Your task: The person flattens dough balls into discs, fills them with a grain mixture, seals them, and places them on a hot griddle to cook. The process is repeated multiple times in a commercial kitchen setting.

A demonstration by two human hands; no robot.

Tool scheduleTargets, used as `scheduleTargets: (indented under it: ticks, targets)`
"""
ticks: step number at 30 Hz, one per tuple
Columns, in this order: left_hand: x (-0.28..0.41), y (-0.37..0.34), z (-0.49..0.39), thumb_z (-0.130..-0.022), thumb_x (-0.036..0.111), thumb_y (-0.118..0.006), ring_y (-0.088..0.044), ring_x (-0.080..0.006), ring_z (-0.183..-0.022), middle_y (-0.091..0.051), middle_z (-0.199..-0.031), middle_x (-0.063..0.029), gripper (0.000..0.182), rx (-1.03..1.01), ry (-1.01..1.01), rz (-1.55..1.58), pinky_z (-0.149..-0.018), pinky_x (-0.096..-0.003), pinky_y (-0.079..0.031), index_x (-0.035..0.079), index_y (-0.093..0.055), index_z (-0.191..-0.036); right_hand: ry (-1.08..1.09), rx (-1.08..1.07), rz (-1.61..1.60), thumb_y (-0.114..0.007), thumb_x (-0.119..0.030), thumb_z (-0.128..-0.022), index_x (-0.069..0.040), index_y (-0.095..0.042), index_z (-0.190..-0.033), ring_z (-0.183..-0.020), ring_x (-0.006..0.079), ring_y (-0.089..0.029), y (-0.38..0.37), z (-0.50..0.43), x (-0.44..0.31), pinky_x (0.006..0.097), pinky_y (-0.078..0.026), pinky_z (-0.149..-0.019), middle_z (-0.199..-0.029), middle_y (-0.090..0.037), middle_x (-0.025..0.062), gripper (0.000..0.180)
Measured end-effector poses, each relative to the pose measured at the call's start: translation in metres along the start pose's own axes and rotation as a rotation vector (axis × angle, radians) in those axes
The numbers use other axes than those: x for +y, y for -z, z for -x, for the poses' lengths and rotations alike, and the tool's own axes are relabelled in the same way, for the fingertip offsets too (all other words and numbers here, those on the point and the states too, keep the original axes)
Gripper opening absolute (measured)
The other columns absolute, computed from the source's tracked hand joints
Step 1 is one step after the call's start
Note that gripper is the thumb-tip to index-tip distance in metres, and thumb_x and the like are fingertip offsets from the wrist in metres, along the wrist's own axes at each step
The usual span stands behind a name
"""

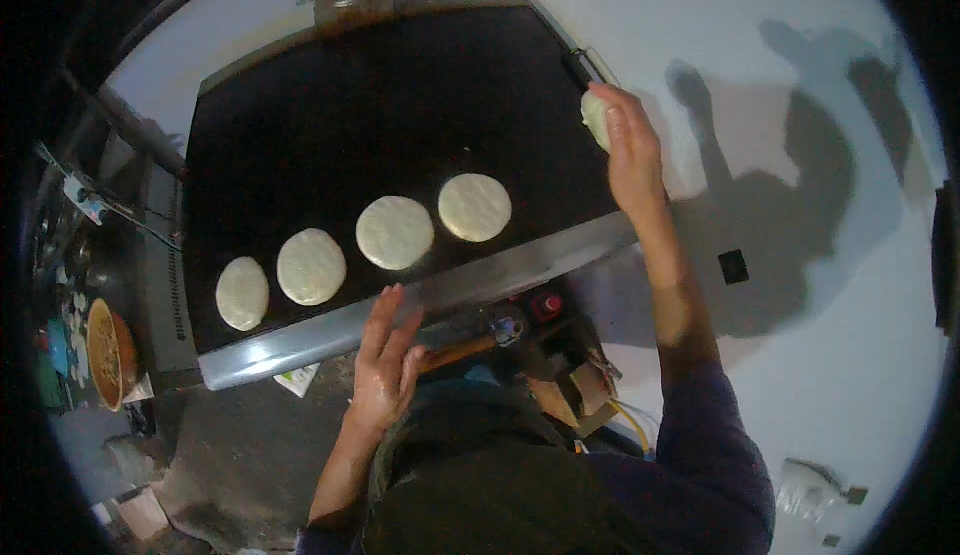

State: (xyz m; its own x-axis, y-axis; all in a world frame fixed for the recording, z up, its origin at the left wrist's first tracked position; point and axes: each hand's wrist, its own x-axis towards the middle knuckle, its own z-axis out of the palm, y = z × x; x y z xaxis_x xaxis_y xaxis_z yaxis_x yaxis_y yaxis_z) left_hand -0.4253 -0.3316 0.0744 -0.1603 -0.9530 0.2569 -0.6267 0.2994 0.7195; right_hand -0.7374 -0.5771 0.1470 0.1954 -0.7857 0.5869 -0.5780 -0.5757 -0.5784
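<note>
Several flat, round pale dough discs lie in a slanting row near the front edge of a dark griddle (360,119). The leftmost disc (242,294) looks oval, and the rightmost disc (474,207) lies nearest the griddle's middle. My right hand (634,150) is raised at the griddle's right side and holds a further piece of pale dough (596,118), partly hidden by the fingers. My left hand (386,363) hovers by the metal front rail (300,348), below the row, with its fingers apart and nothing in it.
A black-handled tool (579,67) rests at the griddle's right edge. A red knob (550,305) sits below the front rail. At the far left stands an orange bowl (111,354) with crumbly contents. A white wall (787,390) borders the right side, and an open cardboard box (589,393) is below.
</note>
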Motion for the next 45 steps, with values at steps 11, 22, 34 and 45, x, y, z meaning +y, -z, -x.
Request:
scheduleTargets:
  ticks: [11, 22, 34, 45]
  targets:
    - [0.024, -0.040, -0.035, -0.098, 0.010, -0.054, -0.033, -0.0402, -0.144, -0.037, -0.153, -0.0210, 0.036, 0.161, 0.239, 0.063, -0.113, -0.0500, -0.035, -0.004, -0.059, -0.130, 0.196, -0.373, 0.181, -0.056, -0.027, -0.098, -0.011, -0.040, -0.151, -0.150, 0.0314, -0.024, -0.004, -0.001, 0.106, 0.0513, -0.015, -0.122, -0.162, -0.028, 0.0109, 0.058]
    - [0.026, -0.093, -0.161, -0.091, 0.006, -0.063, -0.045, -0.0392, -0.135, -0.048, -0.145, -0.0204, 0.049, -0.004, -0.151, -0.090, -0.110, -0.0478, -0.040, -0.003, -0.050, -0.137, -0.012, -0.416, -0.480, -0.038, -0.041, -0.106, -0.003, -0.020, -0.156, -0.152, 0.0316, -0.017, -0.029, 0.024, 0.151, 0.0474, -0.011, -0.123, -0.164, -0.019, 0.0155, 0.066]
    - [-0.018, -0.192, -0.255, -0.103, 0.034, -0.046, -0.021, -0.0345, -0.150, -0.021, -0.161, -0.0225, 0.068, -0.344, -0.133, -0.482, -0.122, -0.0504, -0.014, -0.005, -0.021, -0.153, 0.092, -0.742, -0.039, -0.057, -0.059, -0.090, -0.003, -0.020, -0.156, -0.152, 0.0324, -0.014, -0.032, 0.048, 0.170, 0.0490, -0.008, -0.123, -0.164, -0.016, 0.0156, 0.095]
    - [-0.018, -0.176, -0.237, -0.099, 0.042, -0.052, -0.016, -0.0323, -0.151, -0.020, -0.162, -0.0190, 0.075, -0.324, -0.263, -0.498, -0.122, -0.0542, -0.012, -0.001, -0.025, -0.153, 0.064, -0.715, -0.002, -0.061, -0.058, -0.088, 0.000, -0.025, -0.154, -0.151, 0.0315, -0.018, -0.029, 0.042, 0.157, 0.0496, -0.011, -0.122, -0.163, -0.019, 0.0182, 0.094]
